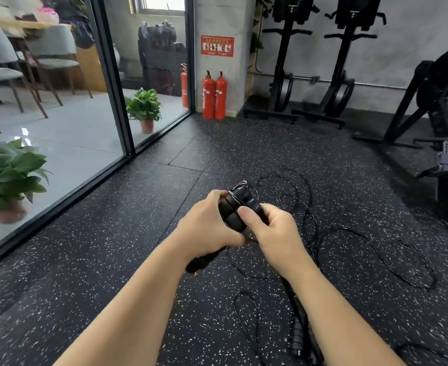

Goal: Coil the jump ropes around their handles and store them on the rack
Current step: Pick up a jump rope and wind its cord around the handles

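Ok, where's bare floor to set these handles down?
Bare mat lies left of the hands, toward the glass partition, and ahead toward the fire extinguishers. Crowded right and below: loose rope loops and another handle.

Two red fire extinguishers (214,97) are standing against a pillar beside the glass partition (104,75), potted plants (144,108) are sitting behind it, and black exercise machines (320,62) are lining the wall.

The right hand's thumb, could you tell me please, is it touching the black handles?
Touching. The head view shows the right hand with its thumb pressed flat on the black handles.
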A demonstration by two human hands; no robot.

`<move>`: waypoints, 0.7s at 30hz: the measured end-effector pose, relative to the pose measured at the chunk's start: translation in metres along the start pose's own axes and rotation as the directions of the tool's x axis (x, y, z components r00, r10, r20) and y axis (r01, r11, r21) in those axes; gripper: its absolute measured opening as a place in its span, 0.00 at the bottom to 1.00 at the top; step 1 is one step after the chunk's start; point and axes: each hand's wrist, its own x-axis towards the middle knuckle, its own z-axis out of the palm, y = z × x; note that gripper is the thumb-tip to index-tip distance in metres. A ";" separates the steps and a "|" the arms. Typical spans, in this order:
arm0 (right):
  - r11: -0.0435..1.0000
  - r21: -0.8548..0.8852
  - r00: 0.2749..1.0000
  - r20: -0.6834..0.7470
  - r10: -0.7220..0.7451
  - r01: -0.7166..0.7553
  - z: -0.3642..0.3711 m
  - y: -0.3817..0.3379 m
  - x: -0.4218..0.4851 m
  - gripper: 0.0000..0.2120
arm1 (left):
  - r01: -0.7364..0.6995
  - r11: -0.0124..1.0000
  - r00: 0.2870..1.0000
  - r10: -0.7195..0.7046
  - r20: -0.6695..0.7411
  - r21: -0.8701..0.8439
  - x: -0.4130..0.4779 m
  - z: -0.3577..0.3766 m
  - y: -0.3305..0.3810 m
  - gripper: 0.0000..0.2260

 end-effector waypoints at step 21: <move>0.546 -0.809 0.975 0.186 -0.117 0.220 -0.001 -0.031 -0.016 0.17 | 0.205 0.978 0.962 -0.194 -0.192 0.036 0.006 -0.008 -0.015 0.14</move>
